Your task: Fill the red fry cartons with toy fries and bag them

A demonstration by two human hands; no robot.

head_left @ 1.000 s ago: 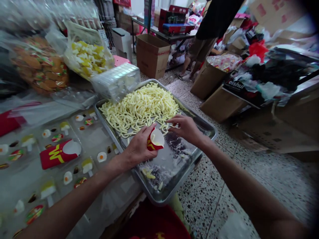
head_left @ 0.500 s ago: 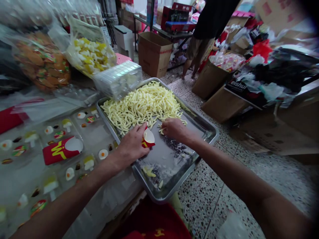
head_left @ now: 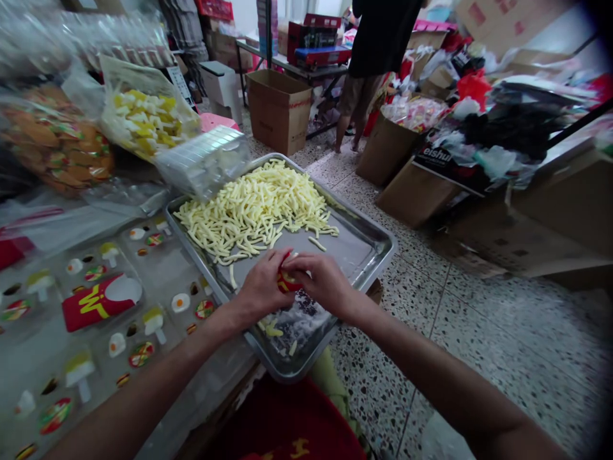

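My left hand [head_left: 264,281] is wrapped round a small red-and-yellow fries carton [head_left: 287,281] above the metal tray [head_left: 352,246]. At the carton's mouth, my right hand [head_left: 324,281] has its fingers pinched together on pale fries, which the fingers mostly hide. A large heap of pale yellow fries [head_left: 268,201] covers the far half of the tray. One loose fry [head_left: 317,243] lies just in front of the heap. A few broken bits [head_left: 272,330] and white powder lie at the tray's near end.
Left of the tray, a flat red carton [head_left: 101,301] lies on plastic packs of miniature food pieces. Behind are clear plastic boxes [head_left: 204,160], a bag of yellow-and-white pieces [head_left: 143,121] and a bag of orange-brown pieces [head_left: 62,140]. Cardboard boxes [head_left: 278,108] and a standing person [head_left: 378,57] are farther back.
My right hand has moved from the edge of the fries heap, toward me and left, to the carton's mouth. My left hand still holds the carton. The view has shifted slightly right.
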